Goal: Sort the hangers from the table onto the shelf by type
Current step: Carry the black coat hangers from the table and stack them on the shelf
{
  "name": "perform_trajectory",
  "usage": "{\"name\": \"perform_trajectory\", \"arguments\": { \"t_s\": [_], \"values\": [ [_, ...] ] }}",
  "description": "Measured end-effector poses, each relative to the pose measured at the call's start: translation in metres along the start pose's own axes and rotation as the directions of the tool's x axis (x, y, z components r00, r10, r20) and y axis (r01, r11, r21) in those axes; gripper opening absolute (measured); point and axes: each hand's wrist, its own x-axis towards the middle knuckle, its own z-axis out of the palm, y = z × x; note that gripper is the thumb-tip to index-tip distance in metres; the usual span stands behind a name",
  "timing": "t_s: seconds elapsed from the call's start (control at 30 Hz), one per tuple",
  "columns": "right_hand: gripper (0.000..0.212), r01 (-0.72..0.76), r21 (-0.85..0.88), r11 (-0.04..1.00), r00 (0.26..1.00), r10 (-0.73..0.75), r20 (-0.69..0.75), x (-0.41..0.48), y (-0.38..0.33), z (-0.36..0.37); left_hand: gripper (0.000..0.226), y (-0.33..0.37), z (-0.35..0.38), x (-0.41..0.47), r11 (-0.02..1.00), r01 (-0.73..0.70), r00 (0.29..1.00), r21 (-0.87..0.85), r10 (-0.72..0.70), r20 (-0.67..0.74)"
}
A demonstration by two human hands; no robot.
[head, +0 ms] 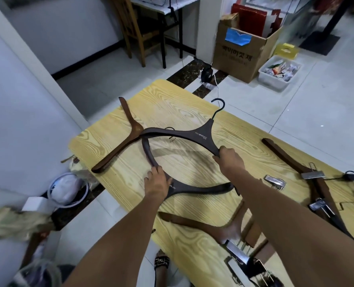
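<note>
Yellow wood-grain table point(192, 100) lies under both my arms, with hangers scattered over it. My right hand point(230, 160) is curled round the right tip of the far dark hanger point(201, 136), fingers wrapped over its top edge. That hanger's black hook point(218, 104) points away from me. Its left tip reaches the bend of a brown hanger point(128, 129) lying flat near the table's left edge. A shadow on the wood under the far hanger's left arm shows that it is off the surface there. My left hand point(157, 181) grips the near dark hanger point(192, 188) at its neck, where the two arms meet, fingers curled over it. One of its arms curves away toward the far hanger's left tip; the other runs right, under my right forearm. Clip hangers point(292, 162) lie well apart to my right, and another sits near the front edge beneath my right arm. Beyond the table a box point(240, 56) stands on the tiled floor.
</note>
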Motion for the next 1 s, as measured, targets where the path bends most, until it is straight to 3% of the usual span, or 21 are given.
{"name": "perform_trajectory", "arguments": {
  "t_s": [0.43, 0.6, 0.7, 0.87, 1.0],
  "values": [
    [0.027, 0.033, 0.047, 0.998, 0.996, -0.030, -0.079, 0.015, 0.011, 0.011, 0.088, 0.016, 0.011, 0.024, 0.969, 0.195, 0.979, -0.151, -0.203, -0.038],
    [0.027, 0.011, 0.059, 0.998, 0.996, -0.005, -0.091, 0.022, 0.017, 0.012, 0.083, 0.023, 0.011, 0.041, 0.939, 0.253, 0.964, -0.232, -0.264, -0.016],
    [0.027, -0.010, 0.058, 0.998, 0.996, 0.015, -0.088, 0.023, 0.020, 0.012, 0.073, 0.027, 0.011, 0.047, 0.971, 0.176, 0.983, -0.162, -0.182, -0.026],
    [0.026, -0.030, 0.066, 0.997, 0.993, 0.037, -0.108, 0.024, 0.030, 0.009, 0.063, 0.041, 0.011, 0.059, 0.989, -0.072, 0.997, -0.125, 0.069, -0.031],
    [0.029, -0.058, 0.061, 0.996, 0.990, 0.065, -0.126, 0.023, 0.041, 0.005, 0.059, 0.052, 0.010, 0.064, 0.981, -0.150, 0.989, -0.119, 0.148, -0.025]
  ]
}}
